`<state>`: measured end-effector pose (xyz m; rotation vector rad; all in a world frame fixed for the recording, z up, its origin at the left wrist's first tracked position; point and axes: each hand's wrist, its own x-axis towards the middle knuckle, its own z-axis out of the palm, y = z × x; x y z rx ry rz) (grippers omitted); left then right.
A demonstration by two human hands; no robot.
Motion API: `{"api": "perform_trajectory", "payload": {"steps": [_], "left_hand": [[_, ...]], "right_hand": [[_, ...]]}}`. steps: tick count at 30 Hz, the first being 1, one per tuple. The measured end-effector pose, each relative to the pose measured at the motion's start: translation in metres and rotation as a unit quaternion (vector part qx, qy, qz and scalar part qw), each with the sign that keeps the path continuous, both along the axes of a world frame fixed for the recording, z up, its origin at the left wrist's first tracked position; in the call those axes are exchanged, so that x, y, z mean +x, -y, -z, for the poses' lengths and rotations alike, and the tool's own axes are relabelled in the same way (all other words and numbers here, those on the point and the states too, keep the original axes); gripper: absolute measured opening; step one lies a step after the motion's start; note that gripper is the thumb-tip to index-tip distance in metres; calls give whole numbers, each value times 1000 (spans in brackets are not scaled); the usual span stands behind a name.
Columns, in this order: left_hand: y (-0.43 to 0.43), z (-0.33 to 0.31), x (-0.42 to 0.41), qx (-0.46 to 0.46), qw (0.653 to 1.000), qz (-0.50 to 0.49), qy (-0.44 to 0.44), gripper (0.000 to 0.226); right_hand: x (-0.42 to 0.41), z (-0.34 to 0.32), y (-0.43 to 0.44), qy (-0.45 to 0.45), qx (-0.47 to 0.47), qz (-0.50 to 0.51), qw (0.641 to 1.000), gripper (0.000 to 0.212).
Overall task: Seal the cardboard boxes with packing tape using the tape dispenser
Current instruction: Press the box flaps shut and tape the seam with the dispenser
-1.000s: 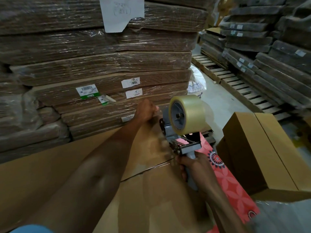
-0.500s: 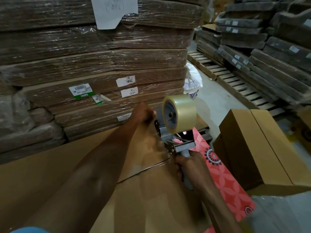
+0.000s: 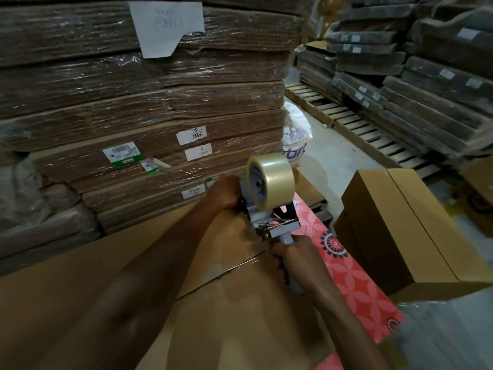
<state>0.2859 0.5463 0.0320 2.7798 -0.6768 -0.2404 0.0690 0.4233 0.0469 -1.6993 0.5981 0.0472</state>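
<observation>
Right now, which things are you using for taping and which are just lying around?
In use: tape dispenser, tape roll, cardboard box, right hand, left hand.
Lying about: wrapped cardboard stacks, white sack, wooden pallets, red patterned cloth.

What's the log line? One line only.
step: taping | right hand: grips tape dispenser | left hand: at cardboard box far edge, grip unclear
</observation>
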Motion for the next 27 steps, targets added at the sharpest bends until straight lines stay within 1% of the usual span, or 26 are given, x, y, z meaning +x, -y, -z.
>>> {"api": "perform_trajectory", "payload": {"steps": [3,5,7,10,12,14,15,17,19,20,22,23,24,26,27], "left_hand": [[5,5,2,52,996,3,-69,40],[7,8,6,56,993,-16,-104,39],[7,10,12,37,993,-31,-107,36],[9,16,20,84,987,7,-137,36],[12,9,15,74,986,4,-152,34],[16,6,11,66,993,-11,-100,32],[20,8,12,78,993,-22,-80,35],[24,7,8,132,986,-43,-89,45],[31,5,7,157,981,-70,-94,51],[33,3,0,139,983,-96,-76,54],[37,0,-23,53,987,-149,-8,74],[38,0,-38,12,988,-150,21,82],[39,2,-54,-7,991,-133,32,86],[36,13,-77,7,996,-86,12,87],[34,16,-84,27,997,-77,12,86]], "right_hand": [[2,-1,0,-16,-30,-12,999,16],[3,-1,2,-29,-55,-14,998,22],[2,-3,3,-36,-68,-19,997,23],[-12,-6,6,-47,-123,-61,989,23],[-37,-7,12,-70,-117,-48,990,19],[-73,-11,17,-98,-95,-37,990,17],[-90,-11,18,-109,-82,-40,990,18],[-113,-9,18,-124,-87,-38,988,19],[-119,-2,17,-113,-90,-6,989,15],[-120,-1,16,-105,-85,0,991,13],[-121,1,13,-95,-78,-9,992,8],[-121,1,13,-93,-77,-15,993,11],[-123,3,14,-93,-82,-21,992,18],[-123,2,13,-89,-104,-30,990,32],[-121,0,13,-85,-116,-32,989,34]]}}
